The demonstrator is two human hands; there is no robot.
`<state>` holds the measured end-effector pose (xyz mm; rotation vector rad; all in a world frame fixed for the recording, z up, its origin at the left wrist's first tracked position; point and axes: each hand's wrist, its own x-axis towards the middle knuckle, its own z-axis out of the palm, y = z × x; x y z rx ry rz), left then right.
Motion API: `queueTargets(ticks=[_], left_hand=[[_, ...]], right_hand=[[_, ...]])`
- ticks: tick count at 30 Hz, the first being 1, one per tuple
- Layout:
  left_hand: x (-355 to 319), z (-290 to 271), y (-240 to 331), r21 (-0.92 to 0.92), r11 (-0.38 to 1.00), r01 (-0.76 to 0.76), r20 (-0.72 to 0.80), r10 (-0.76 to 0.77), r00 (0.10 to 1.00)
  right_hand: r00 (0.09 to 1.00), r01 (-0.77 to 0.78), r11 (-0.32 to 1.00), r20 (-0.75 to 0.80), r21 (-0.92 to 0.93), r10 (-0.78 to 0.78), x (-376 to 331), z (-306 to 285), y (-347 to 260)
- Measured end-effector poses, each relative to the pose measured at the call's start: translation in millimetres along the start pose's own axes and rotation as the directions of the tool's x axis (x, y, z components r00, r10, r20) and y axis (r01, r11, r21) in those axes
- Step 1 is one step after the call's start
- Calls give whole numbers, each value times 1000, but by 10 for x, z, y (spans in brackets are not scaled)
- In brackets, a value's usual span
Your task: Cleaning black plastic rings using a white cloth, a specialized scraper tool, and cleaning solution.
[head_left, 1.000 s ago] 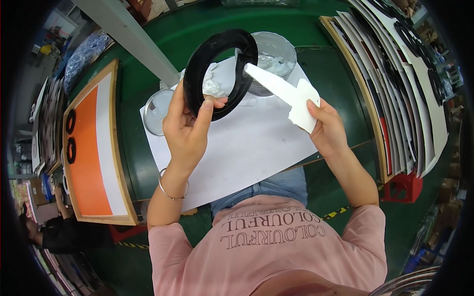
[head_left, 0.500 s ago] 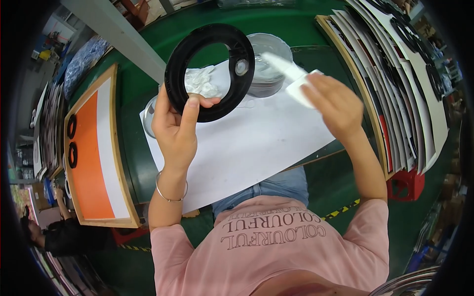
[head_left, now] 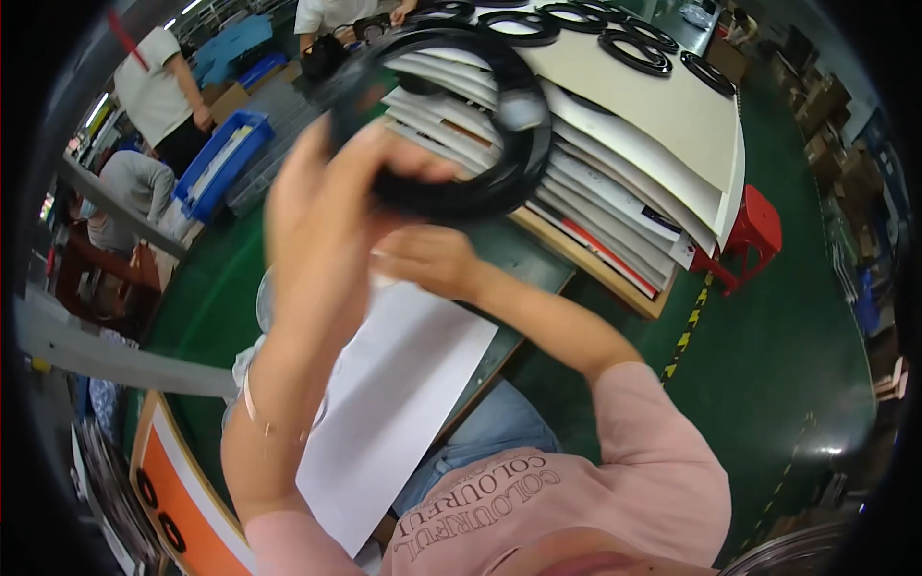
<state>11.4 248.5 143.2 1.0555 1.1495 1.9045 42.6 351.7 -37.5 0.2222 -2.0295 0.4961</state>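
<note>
A black ring (head_left: 453,200), smeared by motion, is held up in my left hand (head_left: 327,216), whose thumb and fingers pinch its near left side. A pale round spot shows on the ring's right inner side. Just below the ring, beside my left wrist, my right hand (head_left: 430,261) is closed on a white cloth (head_left: 384,276). Only a small edge of that cloth shows, partly behind my left hand. Under both hands a white sheet (head_left: 403,350) lies on the green table. A clear tub (head_left: 264,302) is mostly hidden behind my left forearm.
A stack of boards (head_left: 605,211) stands beyond the table, with several black rings (head_left: 634,53) on top. A red stool (head_left: 754,226) is to its right. At lower left leans an orange framed board (head_left: 197,523). People and a blue crate (head_left: 221,168) are at far left.
The view has swung to the right, toward the stack of boards. My left hand carries the ring over that way, and my right hand has come in close beneath it with the cloth.
</note>
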Motion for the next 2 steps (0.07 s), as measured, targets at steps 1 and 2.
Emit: queueTargets(ticks=[1, 2], left_hand=[[212, 272, 11, 44, 995, 91, 76, -94, 993], [283, 338, -1, 55, 995, 84, 81, -89, 993]], right_hand=[[992, 125, 976, 38, -179, -120, 112, 114, 69], [992, 130, 975, 27, -181, -127, 124, 70, 156]])
